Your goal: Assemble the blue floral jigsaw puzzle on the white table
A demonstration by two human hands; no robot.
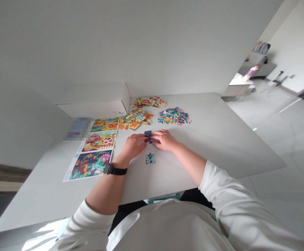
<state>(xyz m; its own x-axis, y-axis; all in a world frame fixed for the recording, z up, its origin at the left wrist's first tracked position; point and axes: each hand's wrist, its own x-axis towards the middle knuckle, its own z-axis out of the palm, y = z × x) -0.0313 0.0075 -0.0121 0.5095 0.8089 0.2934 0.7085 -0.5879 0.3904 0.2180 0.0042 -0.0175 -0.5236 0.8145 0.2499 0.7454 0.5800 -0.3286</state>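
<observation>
Shiny pale floor tiles (272, 122) spread out past a big white worktop (201, 153). At the back of the worktop sits a white cardboard box (94, 108). Its top looks shut, so you cannot see what is inside. Next to the box are three messy piles of puzzle pieces: a small pile at the back (148, 101), a yellow and orange pile (135, 119), and a teal and pink pile (174, 116). Three bright picture sheets (98, 141) lie in a row on the left.

Both arms reach forward in long white sleeves (220, 184), with the elbows bent. A black watch (114, 170) is on the left wrist. The left hand (133, 146) and right hand (164, 139) meet in the middle. Their fingers (154, 136) are closed, gripping dark blue puzzle pieces (148, 134) between them. One loose puzzle piece (150, 158) lies just below the hands, not touched.
</observation>
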